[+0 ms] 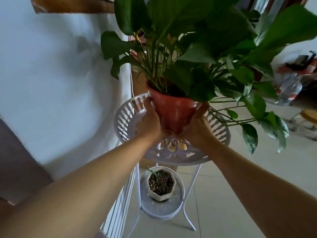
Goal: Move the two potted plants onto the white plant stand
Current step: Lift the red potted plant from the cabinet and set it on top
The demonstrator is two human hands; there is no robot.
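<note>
You're halfway: 1 small white octagonal pot of pebbles already sits on the white metal plant stand's lower shelf. Your left hand and right hand have fingers wrapped tight around the leafy plant's orange plastic pot, held over the top tray, touchdown unclear.

1. No readable text, brand, number or sign anywhere in the head view.
2. Terracotta-coloured plastic pot: plain wall, no print or sticker showing.
3. White octagonal pot on the lower tier: no marking visible.
4. White plant stand: only cut-out pattern, no lettering.
5. Clear plastic bottle far right has a red-and-white label, too blurred and small to read.
6. Red items behind it: any print is illegible.
</note>
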